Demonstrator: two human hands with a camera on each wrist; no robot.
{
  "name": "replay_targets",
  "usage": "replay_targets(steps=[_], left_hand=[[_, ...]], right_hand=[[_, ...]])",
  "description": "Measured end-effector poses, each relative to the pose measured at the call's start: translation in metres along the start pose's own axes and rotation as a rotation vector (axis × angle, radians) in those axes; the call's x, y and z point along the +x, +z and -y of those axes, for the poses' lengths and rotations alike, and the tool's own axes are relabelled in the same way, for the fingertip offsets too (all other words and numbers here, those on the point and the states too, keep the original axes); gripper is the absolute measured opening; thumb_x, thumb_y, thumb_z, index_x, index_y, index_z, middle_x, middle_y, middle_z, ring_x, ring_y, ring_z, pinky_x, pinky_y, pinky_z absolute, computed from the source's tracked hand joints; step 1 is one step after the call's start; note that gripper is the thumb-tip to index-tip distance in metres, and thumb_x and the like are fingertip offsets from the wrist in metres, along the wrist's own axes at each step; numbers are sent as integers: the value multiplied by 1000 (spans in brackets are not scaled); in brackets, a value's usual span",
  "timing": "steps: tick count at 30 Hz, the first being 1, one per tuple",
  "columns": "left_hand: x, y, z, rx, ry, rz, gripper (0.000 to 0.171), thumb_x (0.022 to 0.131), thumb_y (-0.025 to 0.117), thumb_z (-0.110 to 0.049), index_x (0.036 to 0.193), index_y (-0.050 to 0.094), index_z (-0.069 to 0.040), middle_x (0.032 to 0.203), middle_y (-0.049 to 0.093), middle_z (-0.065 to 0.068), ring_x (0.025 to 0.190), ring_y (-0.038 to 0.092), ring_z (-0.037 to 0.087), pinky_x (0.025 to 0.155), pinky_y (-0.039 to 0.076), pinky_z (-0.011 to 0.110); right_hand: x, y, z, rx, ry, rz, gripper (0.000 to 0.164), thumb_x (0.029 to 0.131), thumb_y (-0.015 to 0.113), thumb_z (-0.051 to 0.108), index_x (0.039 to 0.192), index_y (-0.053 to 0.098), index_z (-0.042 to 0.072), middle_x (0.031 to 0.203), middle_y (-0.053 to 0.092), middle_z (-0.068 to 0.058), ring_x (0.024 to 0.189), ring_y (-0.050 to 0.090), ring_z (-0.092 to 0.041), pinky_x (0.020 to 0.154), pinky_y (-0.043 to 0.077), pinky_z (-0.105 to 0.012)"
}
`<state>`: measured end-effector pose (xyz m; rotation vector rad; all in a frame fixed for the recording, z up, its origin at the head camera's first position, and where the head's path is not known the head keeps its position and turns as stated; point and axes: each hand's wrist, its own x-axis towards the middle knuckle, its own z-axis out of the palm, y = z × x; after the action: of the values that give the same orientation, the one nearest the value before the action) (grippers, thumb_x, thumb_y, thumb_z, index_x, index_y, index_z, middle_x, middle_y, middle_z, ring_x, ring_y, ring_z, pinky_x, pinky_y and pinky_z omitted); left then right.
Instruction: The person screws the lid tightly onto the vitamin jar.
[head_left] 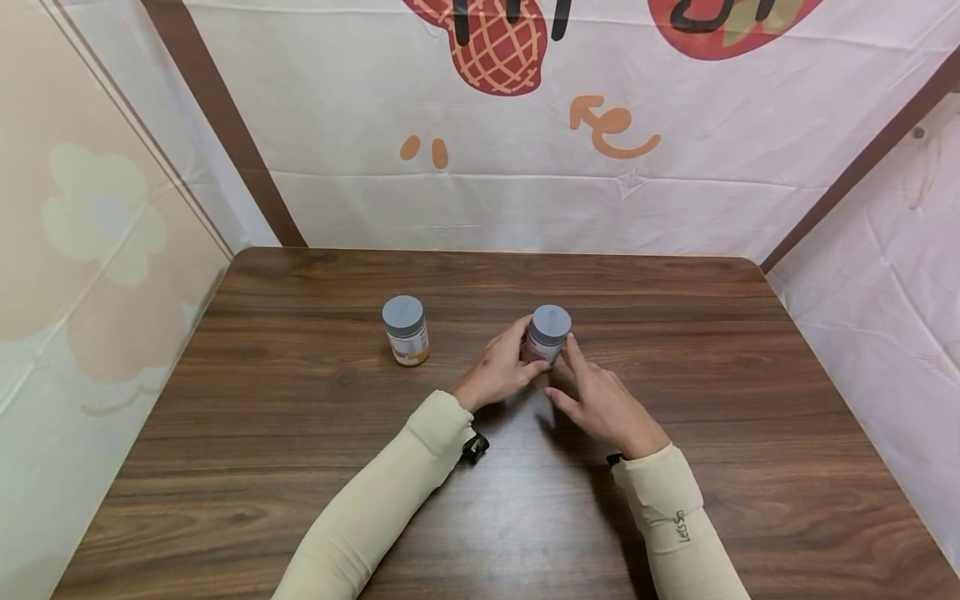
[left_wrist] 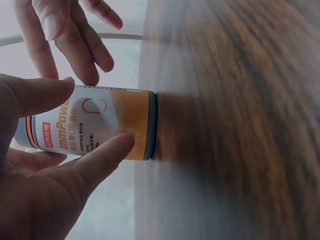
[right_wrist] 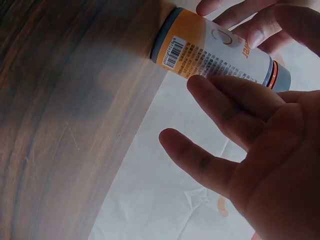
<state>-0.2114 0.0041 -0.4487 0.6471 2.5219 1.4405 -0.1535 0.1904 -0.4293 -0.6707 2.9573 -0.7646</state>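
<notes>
An upright supplement bottle [head_left: 551,323] with a grey lid stands near the middle of the table, its base right at the wood. My left hand [head_left: 497,368] grips it from the left, thumb and fingers around its sides. The white and orange label of this bottle [left_wrist: 102,117] faces the left wrist camera. On the other side, my right hand [head_left: 606,402] has its fingers loosely extended, fingertips right at the bottle's side. A barcode shows on the bottle [right_wrist: 210,50] in the right wrist view, above the spread fingers of my right hand [right_wrist: 280,135].
A second grey-lidded bottle [head_left: 406,332] stands upright to the left of my left hand. Both are on a brown wood-grain table [head_left: 247,400]. A white printed cloth [head_left: 525,208] hangs behind the far edge, with more cloth at both sides.
</notes>
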Motion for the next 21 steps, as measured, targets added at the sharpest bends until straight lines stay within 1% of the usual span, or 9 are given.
replay_targets(steps=[4,10,13,15,18,21], left_hand=[[1,2,-1,-11,0,7,75,94,71,-12,155,27,-4,145,49,17,131,49,29,104,42,44],[2,3,1,-18,5,-1,75,94,71,-12,155,28,-5,144,49,17,130,50,29,103,43,43],[3,3,2,-26,12,-2,75,94,72,-13,155,28,-5,144,49,17,129,50,28,102,44,43],[2,3,3,-31,15,5,76,94,72,-14,155,28,-4,145,49,17,129,51,28,100,45,42],[-1,1,5,-19,11,25,79,94,72,-18,155,26,-2,148,45,18,133,47,29,104,42,45],[-8,-2,7,24,-23,47,83,94,72,-24,156,22,-1,154,37,19,140,38,31,110,34,48]], right_hand=[[1,0,-1,-6,12,0,85,99,65,25,154,11,-12,149,40,-26,126,50,-47,100,41,-58],[1,0,-1,-2,11,6,87,99,65,24,154,8,-12,150,39,-26,128,47,-48,101,40,-59],[1,-1,-1,-10,16,6,87,99,65,25,154,9,-12,149,39,-27,128,48,-48,101,40,-59],[2,-1,-1,-30,15,-2,86,98,65,25,153,11,-13,146,43,-29,124,51,-49,98,42,-59],[1,-1,-2,-72,17,-18,84,98,67,27,152,17,-14,141,48,-33,120,55,-49,95,44,-60],[-1,-1,-3,-122,21,-28,82,96,69,27,150,24,-15,137,51,-34,119,55,-48,94,44,-61]])
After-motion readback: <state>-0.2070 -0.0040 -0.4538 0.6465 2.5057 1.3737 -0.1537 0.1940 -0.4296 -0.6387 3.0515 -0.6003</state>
